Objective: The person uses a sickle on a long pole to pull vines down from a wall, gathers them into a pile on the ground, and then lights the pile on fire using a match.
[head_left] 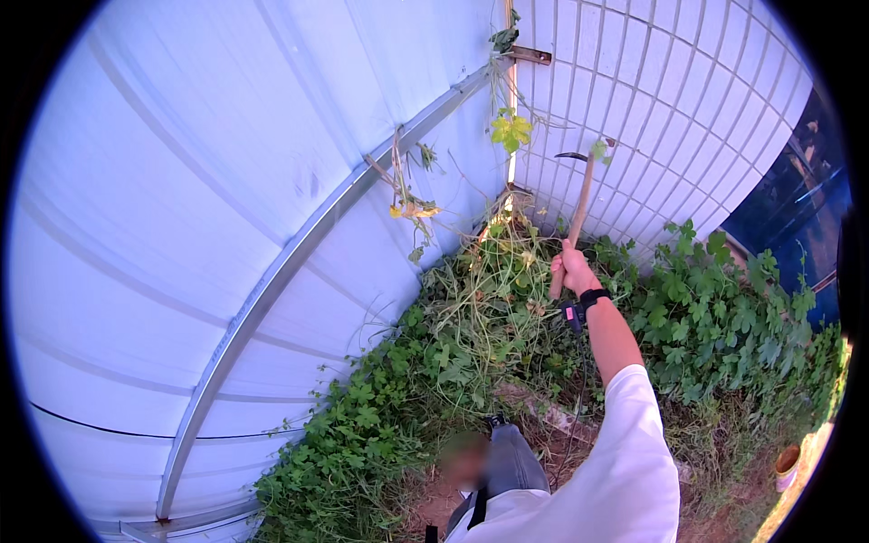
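My right hand is closed round the wooden handle of a sickle, my arm stretched out ahead. The handle points up and its dark curved blade juts left in front of the tiled wall. A small green leaf hangs at the sickle's top end. Below lies a tangled heap of cut vines in the corner. Beside my left thigh, a blurred skin-toned patch seems to be my left hand; its fingers cannot be made out.
A white panel wall with a metal rail stands left, meeting a white tiled wall at the corner. Dry vine stems hang on the rail. Leafy plants grow at right. A bucket sits lower right.
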A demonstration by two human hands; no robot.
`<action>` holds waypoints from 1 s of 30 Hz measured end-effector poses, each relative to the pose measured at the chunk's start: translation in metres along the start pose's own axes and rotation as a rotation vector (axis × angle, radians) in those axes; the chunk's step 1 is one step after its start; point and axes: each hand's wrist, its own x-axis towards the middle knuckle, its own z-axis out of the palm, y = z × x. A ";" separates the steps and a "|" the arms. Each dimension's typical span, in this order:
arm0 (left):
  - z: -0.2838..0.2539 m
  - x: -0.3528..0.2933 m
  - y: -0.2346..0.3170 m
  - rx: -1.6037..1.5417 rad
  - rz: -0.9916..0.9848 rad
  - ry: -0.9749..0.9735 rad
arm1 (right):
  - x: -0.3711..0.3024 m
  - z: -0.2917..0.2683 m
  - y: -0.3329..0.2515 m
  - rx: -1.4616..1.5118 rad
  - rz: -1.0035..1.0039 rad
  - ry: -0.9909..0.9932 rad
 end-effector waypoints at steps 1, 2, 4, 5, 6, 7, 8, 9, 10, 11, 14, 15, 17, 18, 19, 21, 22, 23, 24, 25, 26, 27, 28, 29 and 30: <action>0.001 -0.007 0.011 -0.003 0.032 0.008 | 0.013 0.011 0.024 0.001 0.026 -0.008; 0.006 -0.011 0.021 -0.008 0.069 0.017 | 0.015 0.029 0.051 -0.008 0.054 -0.021; 0.007 -0.008 0.038 -0.012 0.171 0.024 | -0.017 0.038 0.124 -0.125 0.236 -0.153; 0.008 -0.002 0.048 0.042 0.083 -0.051 | -0.053 0.049 0.161 -0.218 0.315 -0.160; 0.005 0.012 0.061 0.117 0.016 -0.149 | -0.085 0.037 0.193 -0.384 0.306 -0.231; 0.017 0.014 0.082 -0.131 -0.007 -0.089 | -0.135 0.043 0.201 -0.377 0.315 -0.202; 0.027 0.012 0.136 -0.352 -0.016 -0.051 | -0.158 0.025 0.208 -0.359 0.348 -0.155; 0.031 0.003 0.170 -0.573 -0.040 0.001 | -0.181 0.011 0.207 -0.386 0.349 -0.114; 0.031 0.010 0.175 -0.458 -0.041 0.002 | -0.205 -0.003 0.204 -0.415 0.358 -0.076; 0.032 0.030 0.172 -0.348 -0.039 0.004 | -0.226 -0.015 0.200 -0.413 0.374 -0.082; 0.039 0.067 0.180 -0.050 0.065 -0.076 | -0.277 -0.061 0.172 -0.426 0.392 -0.042; 0.040 0.079 0.170 0.035 0.109 -0.127 | -0.293 -0.073 0.160 -0.440 0.389 -0.027; 0.046 0.086 0.181 0.132 0.160 -0.132 | -0.316 -0.096 0.139 -0.469 0.349 0.021; 0.047 0.093 0.180 0.182 0.169 -0.154 | -0.330 -0.104 0.131 -0.478 0.327 0.046; 0.048 0.100 0.182 0.219 0.179 -0.175 | -0.344 -0.108 0.120 -0.489 0.296 0.069; 0.048 0.107 0.179 0.305 0.186 -0.209 | -0.376 -0.116 0.103 -0.499 0.262 0.099; 0.050 0.108 0.184 0.317 0.208 -0.216 | -0.391 -0.119 0.094 -0.491 0.236 0.079; 0.051 0.108 0.188 0.333 0.220 -0.228 | -0.409 -0.125 0.087 -0.482 0.218 0.065; 0.052 0.108 0.190 0.349 0.231 -0.239 | -0.426 -0.128 0.081 -0.473 0.202 0.049; 0.053 0.112 0.190 0.355 0.263 -0.269 | -0.446 -0.127 0.075 -0.484 0.178 0.081; 0.053 0.119 0.180 0.351 0.294 -0.286 | -0.465 -0.126 0.073 -0.450 0.181 0.077; 0.052 0.134 0.157 0.397 0.336 -0.273 | -0.485 -0.124 0.074 -0.420 0.187 0.066; 0.053 0.130 0.148 0.421 0.372 -0.285 | -0.504 -0.126 0.078 -0.386 0.188 0.068; 0.052 0.128 0.150 0.448 0.405 -0.295 | -0.522 -0.133 0.088 -0.362 0.168 0.063; 0.048 0.125 0.151 0.476 0.438 -0.304 | -0.540 -0.135 0.093 -0.346 0.160 0.049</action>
